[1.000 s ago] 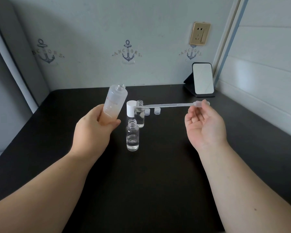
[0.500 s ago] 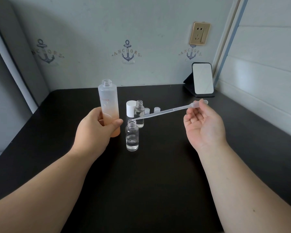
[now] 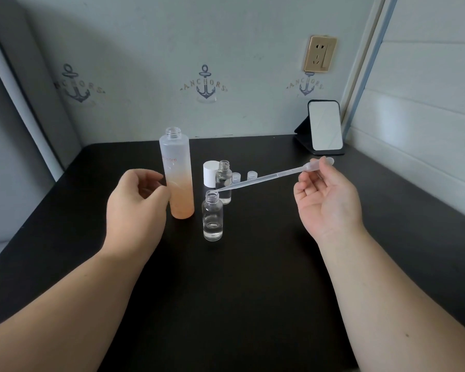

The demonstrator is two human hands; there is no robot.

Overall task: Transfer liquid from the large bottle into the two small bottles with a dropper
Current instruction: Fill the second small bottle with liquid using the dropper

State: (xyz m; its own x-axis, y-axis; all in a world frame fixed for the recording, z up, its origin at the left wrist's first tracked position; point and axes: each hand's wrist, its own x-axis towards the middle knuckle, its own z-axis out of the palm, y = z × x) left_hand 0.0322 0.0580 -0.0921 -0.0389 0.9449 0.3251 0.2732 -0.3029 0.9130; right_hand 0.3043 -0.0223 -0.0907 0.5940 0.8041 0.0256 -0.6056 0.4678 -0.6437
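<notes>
Pale wall (image 3: 145, 63) printed with navy anchors and the word "ANCHORS" backs a black bench (image 3: 239, 291), with a gold socket (image 3: 320, 54) high at the right and a small mirror (image 3: 325, 125) propped on a dark stand in the far right corner. Both forearms run out of the lower edge of the view.

A large bottle (image 3: 177, 174) stands upright and uncapped left of centre, frosted above and peach-tinted below; its red lettering is partly hidden and only "...osare" can be read. The left hand (image 3: 137, 202) is loosely curled just beside it, fingers apart; whether the thumb touches the bottle is hard to tell.

The right hand (image 3: 328, 200) pinches the bulb of a clear dropper (image 3: 274, 174) between thumb and fingertips. Its long axis slants down and to the left, the tip at the mouth of the near small bottle (image 3: 212, 216), which stands open with a little clear liquid at the bottom. Behind it stands the far small bottle (image 3: 224, 181), partly overlapped, beside a white cap (image 3: 210, 173). Two small clear caps (image 3: 243, 177) sit just right of these, too small to make out well.
</notes>
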